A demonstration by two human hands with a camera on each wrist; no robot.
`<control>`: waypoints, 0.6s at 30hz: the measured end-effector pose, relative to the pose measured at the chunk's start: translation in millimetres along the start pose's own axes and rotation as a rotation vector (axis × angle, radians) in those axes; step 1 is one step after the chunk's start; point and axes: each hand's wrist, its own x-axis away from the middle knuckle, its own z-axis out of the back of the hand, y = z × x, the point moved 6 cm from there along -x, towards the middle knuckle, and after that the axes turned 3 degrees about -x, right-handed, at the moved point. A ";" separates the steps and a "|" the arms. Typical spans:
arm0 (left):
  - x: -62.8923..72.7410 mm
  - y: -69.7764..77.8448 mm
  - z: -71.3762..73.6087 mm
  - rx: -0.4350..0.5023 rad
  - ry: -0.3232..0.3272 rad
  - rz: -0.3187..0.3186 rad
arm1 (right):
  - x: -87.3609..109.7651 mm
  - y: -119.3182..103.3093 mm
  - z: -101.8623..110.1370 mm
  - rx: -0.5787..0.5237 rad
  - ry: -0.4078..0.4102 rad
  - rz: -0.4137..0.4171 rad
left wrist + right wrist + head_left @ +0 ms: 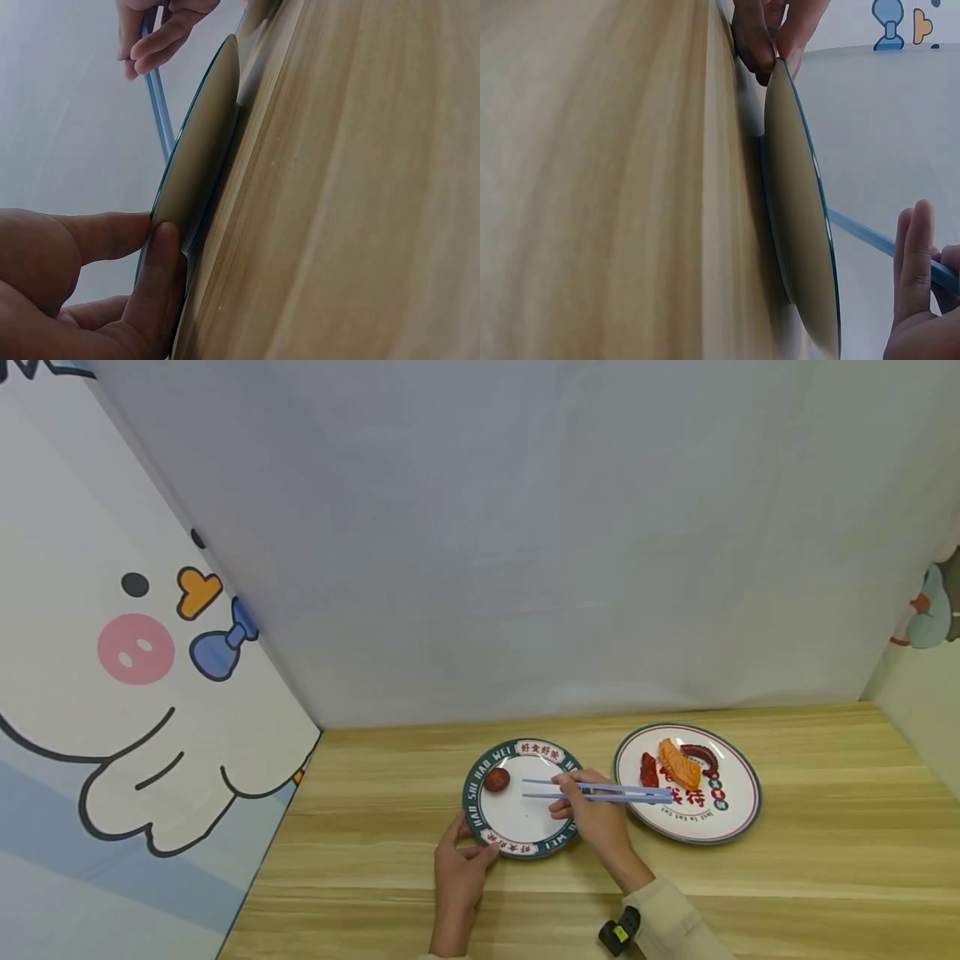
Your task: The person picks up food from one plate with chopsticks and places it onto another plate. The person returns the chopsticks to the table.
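Observation:
My left hand (461, 870) pinches the near left rim of a round plate (517, 821) with a dark green lettered border. In the left wrist view its thumb and fingers (159, 266) lie on both sides of the plate's edge. A small, round, reddish-brown food piece (497, 779) rests on the left part of this plate. My right hand (602, 827) holds a pair of light blue chopsticks (647, 796) over the plate's right side. Their tips point left, apart from each other and short of the brown piece, with nothing between them.
Right of the hands lies a second, white plate (738, 789) with red printing. On it are an orange salmon slice (679, 765), a dark red octopus tentacle (705, 757) and a red food piece (648, 771). A pale wall (525, 543) stands behind the wooden table (375, 827).

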 end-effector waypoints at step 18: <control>-0.4 -0.9 0.1 0.004 -0.007 -0.001 | -0.6 -2.5 -11.9 0.033 -0.047 0.053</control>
